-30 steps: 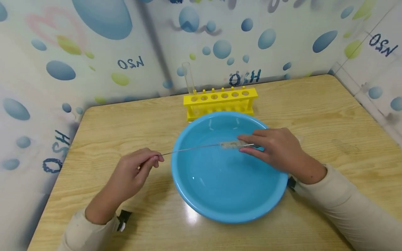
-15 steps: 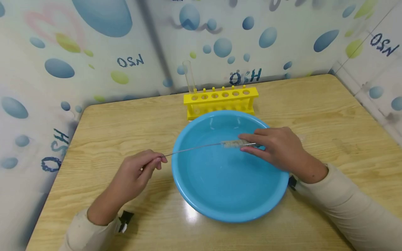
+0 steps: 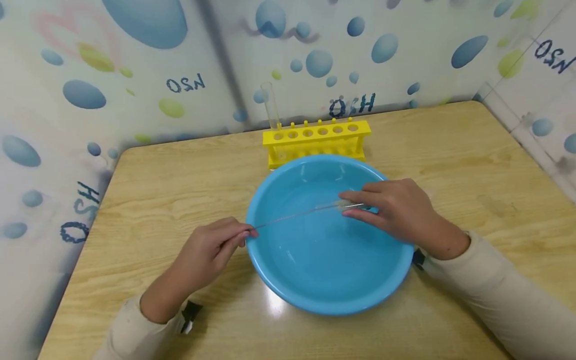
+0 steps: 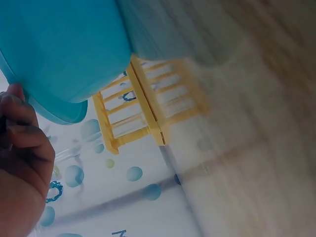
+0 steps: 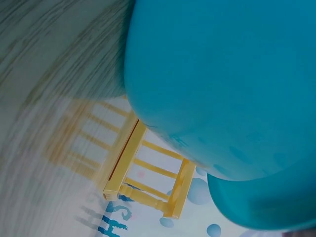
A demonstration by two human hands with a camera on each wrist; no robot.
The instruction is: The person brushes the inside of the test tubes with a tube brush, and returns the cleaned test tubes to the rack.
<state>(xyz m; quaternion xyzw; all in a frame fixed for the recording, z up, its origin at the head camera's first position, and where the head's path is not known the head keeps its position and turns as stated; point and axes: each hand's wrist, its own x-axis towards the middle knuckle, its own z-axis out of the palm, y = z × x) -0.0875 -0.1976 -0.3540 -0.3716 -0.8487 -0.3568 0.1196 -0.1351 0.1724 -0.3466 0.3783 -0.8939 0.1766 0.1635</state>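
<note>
Over the blue basin (image 3: pixel 324 270), my left hand (image 3: pixel 204 257) pinches the thin twisted-wire handle of a test tube brush (image 3: pixel 285 218), close to the basin's left rim. Its pale bristle head sits inside a clear glass test tube (image 3: pixel 326 206), partly behind the fingers of my right hand (image 3: pixel 400 212). That hand grips the tube between thumb and fingers, holding it nearly level above the basin. In the left wrist view, the curled fingers of the left hand (image 4: pixel 29 143) show beside the basin; the brush itself is not visible there.
A yellow test tube rack (image 3: pixel 317 132) stands just behind the basin. Another clear test tube (image 3: pixel 271 107) is upright in its leftmost hole. Wood-grain table (image 3: pixel 171 185) surrounds the basin, with a patterned wall (image 3: pixel 216 40) behind.
My left hand has moved right toward the basin rim, sliding the brush deeper along the tube, so its bristles lie nearer my right fingers. The right hand has stayed nearly still.
</note>
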